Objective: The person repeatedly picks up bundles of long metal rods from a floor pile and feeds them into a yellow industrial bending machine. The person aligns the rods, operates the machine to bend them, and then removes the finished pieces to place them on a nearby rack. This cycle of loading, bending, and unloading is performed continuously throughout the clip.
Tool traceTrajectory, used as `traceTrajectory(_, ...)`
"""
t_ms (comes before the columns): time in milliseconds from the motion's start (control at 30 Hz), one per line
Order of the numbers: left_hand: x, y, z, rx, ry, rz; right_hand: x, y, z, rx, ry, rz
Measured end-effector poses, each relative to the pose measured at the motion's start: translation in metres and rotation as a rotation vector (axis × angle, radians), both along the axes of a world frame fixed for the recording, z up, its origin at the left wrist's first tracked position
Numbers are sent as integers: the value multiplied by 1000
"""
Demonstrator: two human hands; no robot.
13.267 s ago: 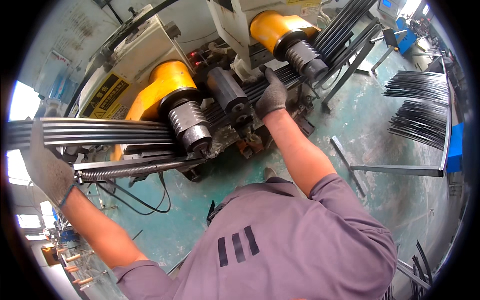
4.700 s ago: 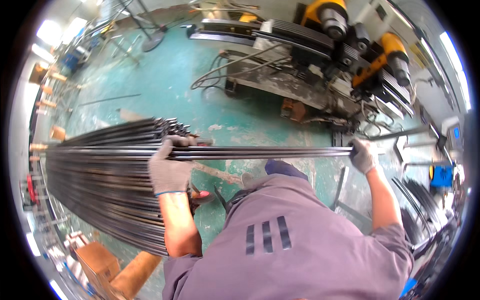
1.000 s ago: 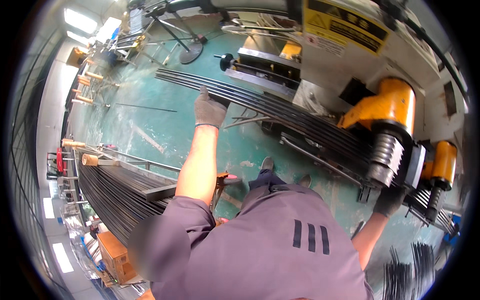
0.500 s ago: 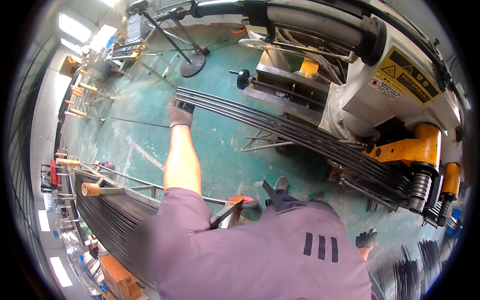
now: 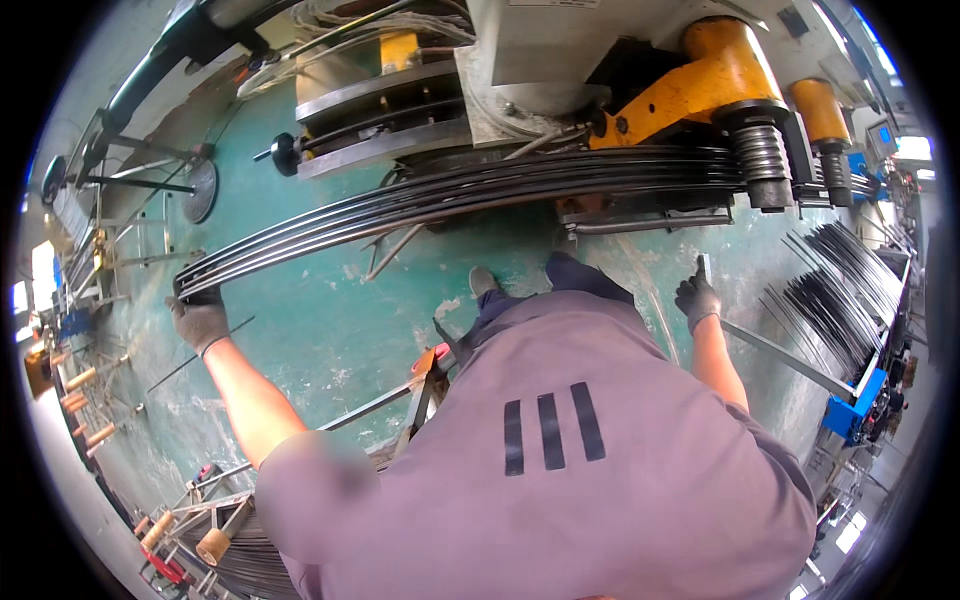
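Observation:
A bundle of long dark metal rods [image 5: 440, 198] runs from the far left across the front of a machine, bowing slightly. My left hand [image 5: 203, 318], in a grey and black work glove, is closed around the bundle's left end. The rods' other end passes behind the springs on the orange machine arm [image 5: 690, 75]. My right hand [image 5: 698, 300], gloved too, is held out over the floor to the right, apart from the rods. One finger points forward and the others are partly bent; I see nothing held. Closest to it is a metal rail [image 5: 785, 355].
A rack holding several dark rods [image 5: 835, 315] stands at the right, beside a blue box [image 5: 853, 405]. At the lower left is a cart with wooden rollers [image 5: 213, 546] and more rods. A stand with a round base [image 5: 202, 190] stands far left. A thin rod [image 5: 200, 352] lies on the green floor.
The view has swung right, so the machine and rods sit further left and the right rack shows fully. My left hand keeps its grip on the bundle; my right hand has come forward.

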State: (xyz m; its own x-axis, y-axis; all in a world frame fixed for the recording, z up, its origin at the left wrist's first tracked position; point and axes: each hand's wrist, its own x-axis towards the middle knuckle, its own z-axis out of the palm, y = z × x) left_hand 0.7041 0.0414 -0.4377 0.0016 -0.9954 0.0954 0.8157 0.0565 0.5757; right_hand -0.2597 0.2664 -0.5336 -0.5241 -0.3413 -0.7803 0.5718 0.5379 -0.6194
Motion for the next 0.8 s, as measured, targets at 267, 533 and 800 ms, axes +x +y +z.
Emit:
traceTrajectory(267, -169, 18, 4, 544, 138, 731, 6, -18, -7, 67, 5, 30)
traceTrajectory(533, -369, 56, -71, 910, 323, 628, -21, -52, -24, 275, 41, 282)
traceTrajectory(800, -493, 68, -88, 652, -595, 197, -109, -85, -81, 102, 142, 717)
